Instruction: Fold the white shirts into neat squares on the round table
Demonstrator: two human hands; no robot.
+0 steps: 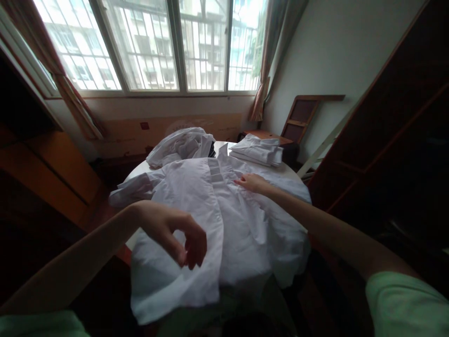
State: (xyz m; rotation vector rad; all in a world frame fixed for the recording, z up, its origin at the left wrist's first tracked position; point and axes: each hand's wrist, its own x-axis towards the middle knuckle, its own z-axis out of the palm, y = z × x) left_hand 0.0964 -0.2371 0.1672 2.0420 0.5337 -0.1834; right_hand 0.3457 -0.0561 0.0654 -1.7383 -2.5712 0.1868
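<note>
Left hand [171,234] hovers with fingers curled, holding nothing, above the near hem of the white shirt [210,224]; right hand [250,182] presses flat by the far collar. The shirt overhangs the tabletop's [135,174] near edge. It could slide off, I'd say, if that hand lifts.

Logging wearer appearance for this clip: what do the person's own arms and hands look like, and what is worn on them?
Both arms are bare from above the elbow down. A short light green sleeve shows at the right shoulder, and a matching green edge at the left. The left hand and right hand wear no gloves; no rings, watch or bracelets are visible.
</note>
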